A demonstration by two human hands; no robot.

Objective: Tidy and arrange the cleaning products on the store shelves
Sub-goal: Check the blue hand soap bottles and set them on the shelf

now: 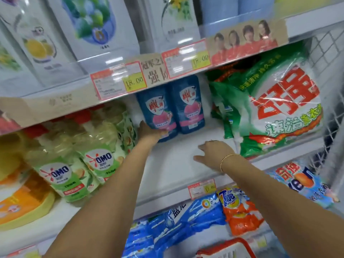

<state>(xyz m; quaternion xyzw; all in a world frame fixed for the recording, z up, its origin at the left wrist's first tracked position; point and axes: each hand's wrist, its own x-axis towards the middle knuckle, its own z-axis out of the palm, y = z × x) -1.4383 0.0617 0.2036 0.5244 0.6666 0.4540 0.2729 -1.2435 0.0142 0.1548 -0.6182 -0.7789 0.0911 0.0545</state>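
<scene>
Two blue bottles with pink labels stand side by side at the back of the middle white shelf [178,170]. My left hand [149,132] grips the base of the left blue bottle [158,110]. The right blue bottle [189,105] touches it. My right hand [212,153] hovers over the bare shelf with fingers spread and relaxed, holding nothing. Green OMO bottles [100,162] stand to the left. A large green and white detergent bag [275,108] leans at the right.
White cartons fill the upper shelf [89,30], with price tags [119,82] on its edge. Blue and orange detergent bags [238,207] lie on the shelf below. A red basket rim [229,246] shows at the bottom. Wire mesh [333,101] closes the right side.
</scene>
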